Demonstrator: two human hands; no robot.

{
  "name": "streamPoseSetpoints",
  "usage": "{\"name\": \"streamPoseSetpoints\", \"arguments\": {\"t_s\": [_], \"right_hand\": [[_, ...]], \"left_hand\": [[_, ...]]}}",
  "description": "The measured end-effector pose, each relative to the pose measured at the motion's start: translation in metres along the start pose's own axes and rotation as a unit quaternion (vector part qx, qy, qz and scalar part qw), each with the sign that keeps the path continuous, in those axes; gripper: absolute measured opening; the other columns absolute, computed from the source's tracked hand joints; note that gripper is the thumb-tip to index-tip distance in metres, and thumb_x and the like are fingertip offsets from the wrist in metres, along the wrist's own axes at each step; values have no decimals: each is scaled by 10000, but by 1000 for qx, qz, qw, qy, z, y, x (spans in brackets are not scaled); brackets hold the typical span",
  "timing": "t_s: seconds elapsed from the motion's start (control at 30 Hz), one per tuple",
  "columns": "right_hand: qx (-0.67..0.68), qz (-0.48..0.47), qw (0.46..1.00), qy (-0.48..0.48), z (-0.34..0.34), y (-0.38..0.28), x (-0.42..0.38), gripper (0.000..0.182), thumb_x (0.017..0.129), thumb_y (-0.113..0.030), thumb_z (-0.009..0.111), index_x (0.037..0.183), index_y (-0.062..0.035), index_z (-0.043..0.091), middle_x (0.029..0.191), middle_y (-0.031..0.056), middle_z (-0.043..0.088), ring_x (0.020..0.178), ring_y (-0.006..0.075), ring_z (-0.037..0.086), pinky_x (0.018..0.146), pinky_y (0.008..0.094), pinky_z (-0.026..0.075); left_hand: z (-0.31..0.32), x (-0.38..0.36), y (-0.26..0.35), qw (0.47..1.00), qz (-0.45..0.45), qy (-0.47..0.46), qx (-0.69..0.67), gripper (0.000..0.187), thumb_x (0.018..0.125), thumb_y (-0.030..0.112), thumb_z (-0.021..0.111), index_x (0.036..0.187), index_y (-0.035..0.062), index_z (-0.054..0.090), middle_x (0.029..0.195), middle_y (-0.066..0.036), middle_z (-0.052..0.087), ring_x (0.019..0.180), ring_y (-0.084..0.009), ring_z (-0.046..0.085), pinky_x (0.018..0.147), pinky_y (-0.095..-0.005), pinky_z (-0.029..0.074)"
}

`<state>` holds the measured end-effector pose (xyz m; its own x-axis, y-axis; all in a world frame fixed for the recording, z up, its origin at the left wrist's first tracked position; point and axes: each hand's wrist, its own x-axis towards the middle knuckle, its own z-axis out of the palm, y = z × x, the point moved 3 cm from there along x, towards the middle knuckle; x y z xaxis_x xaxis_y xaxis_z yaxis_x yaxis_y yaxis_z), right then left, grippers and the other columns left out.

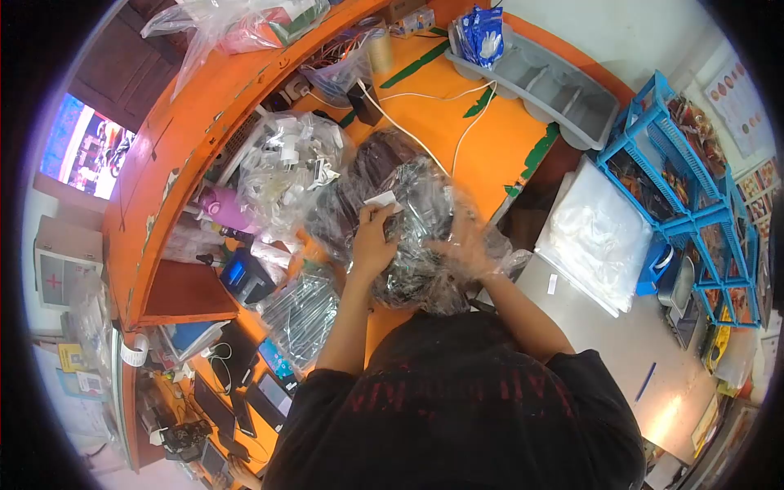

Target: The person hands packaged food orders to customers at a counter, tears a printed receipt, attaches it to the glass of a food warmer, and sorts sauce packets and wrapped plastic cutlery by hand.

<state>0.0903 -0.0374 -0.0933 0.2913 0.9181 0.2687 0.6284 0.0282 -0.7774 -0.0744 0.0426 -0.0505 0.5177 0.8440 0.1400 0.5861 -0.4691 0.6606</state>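
Observation:
A large clear plastic bag with dark contents lies on the orange counter in front of me. My left hand is on its near left side, fingers bent and pressed together at a small white slip. My right hand is over the right side of the bag, smeared by motion, so its fingers cannot be made out. The kind of goods inside the bag is hidden by creases and glare.
Left of the bag sit another clear bag of white pieces and flat plastic packets. A grey compartment tray, blue baskets and stacked clear plastic sheets stand right. A white cable crosses behind. Another person's hand shows lower left.

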Motion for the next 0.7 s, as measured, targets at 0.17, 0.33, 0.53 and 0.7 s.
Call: {"name": "streamPoseSetpoints", "arguments": {"t_s": [0.17,0.33,0.53,0.7], "right_hand": [[-127,-22,991,-33,-10,13,-6,755,611,-371,699,1156,43,382,1029,184,529,983,338,505,894,392,333],[349,-35,917,-189,-46,33,-27,471,710,-186,662,1103,-9,472,917,86,569,887,171,534,779,284,417],[353,389,806,-273,-92,40,-99,490,690,-262,690,1066,-6,509,972,100,569,865,156,532,731,274,436],[214,339,901,-165,-50,36,-146,716,638,-318,707,1193,-3,382,1024,130,551,965,250,504,860,339,378]], "left_hand": [[4,-4,0,997,-49,-10,52,541,640,93,640,1154,145,482,1121,-85,384,967,-287,498,746,-373,444],[9,-7,3,993,-52,-12,104,560,634,93,614,1172,143,469,1130,-80,375,1010,-283,470,752,-389,443],[14,-2,-5,992,-53,-29,111,584,650,106,601,1211,152,445,1216,-93,337,1092,-301,403,818,-401,417],[19,2,2,986,-18,-44,159,577,665,107,587,1220,153,435,1221,-104,326,1110,-311,381,833,-410,410]]}}
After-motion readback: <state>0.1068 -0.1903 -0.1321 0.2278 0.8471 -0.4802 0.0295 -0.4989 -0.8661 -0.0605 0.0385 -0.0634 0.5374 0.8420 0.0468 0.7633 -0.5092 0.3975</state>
